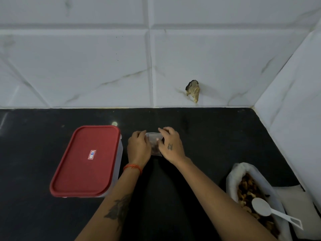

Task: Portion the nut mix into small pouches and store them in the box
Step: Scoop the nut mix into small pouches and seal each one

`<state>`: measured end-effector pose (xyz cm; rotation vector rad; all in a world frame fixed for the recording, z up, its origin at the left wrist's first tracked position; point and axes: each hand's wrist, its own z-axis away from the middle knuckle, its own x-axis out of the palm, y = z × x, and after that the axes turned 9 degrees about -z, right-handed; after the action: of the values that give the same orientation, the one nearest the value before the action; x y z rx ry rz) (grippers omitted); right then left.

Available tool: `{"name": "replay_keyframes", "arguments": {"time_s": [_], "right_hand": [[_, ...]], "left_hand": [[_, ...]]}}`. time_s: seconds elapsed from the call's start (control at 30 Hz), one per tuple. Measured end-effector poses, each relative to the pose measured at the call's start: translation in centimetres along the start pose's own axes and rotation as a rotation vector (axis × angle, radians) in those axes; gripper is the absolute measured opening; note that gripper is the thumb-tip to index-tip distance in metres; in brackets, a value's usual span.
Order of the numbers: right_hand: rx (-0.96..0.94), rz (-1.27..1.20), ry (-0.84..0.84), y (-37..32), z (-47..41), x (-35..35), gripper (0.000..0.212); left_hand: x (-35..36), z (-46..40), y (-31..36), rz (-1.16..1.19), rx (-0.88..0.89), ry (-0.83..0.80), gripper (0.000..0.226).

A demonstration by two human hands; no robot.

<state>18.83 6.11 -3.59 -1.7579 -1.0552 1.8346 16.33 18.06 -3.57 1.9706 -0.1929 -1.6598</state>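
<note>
A small clear pouch point(155, 144) was pinched at its top edge by left hand point(139, 146) and right hand point(171, 145); it seemed light, soft, slippery, best held there.

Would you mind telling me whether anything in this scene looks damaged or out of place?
Yes: the wall tile behind the counter has a broken hole with brownish material sticking out. No nuts look spilled.

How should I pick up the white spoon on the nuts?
Grip the spoon by its flat handle, coming from the right, near side. Its bowl rests on the nuts in the bag, while the handle sticks out past the edge, free to pinch.
</note>
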Motion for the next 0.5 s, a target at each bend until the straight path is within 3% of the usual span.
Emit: {"name": "replay_keyframes", "arguments": {"time_s": [0.13,0.3,0.5], "right_hand": [[-0.142,0.001,0.089,0.1,3.0,1.0,0.044],[-0.19,0.028,0.024,0.6,4.1,1.8,0.046],[-0.189,0.053,-0.063,0.0,3.2,1.3,0.047]], "left_hand": [[0.5,2.1,-0.6,-0.06,0.158,0.07,0.039],[0.9,3.6,-1.4,-0.171,0.237,-0.056,0.068],[0.3,2.8,-1.4,-0.198,0.215,-0.106,0.045]]}}
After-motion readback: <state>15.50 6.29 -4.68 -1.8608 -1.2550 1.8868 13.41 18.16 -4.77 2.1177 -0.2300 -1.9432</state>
